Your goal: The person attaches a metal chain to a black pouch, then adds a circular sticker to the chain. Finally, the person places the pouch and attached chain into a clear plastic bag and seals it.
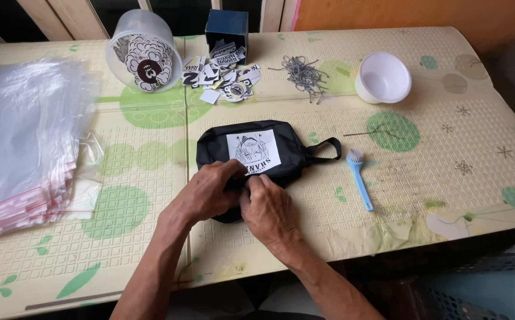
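A black fabric pouch (210, 147) with a white printed patch and a side loop lies on the mat in front of me. My left hand (207, 191) grips the pouch's near edge with pinched fingers. My right hand (267, 208) presses on the same near edge, right beside the left. The pouch's near part is hidden under both hands.
A stack of clear plastic bags (20, 136) lies at the left. A tipped clear tub (143, 50), loose printed patches (222, 74), a dark blue box (226, 29), a pile of metal pieces (302, 74) and a white bowl (383, 77) sit at the back. A light blue brush (359, 178) lies to the right.
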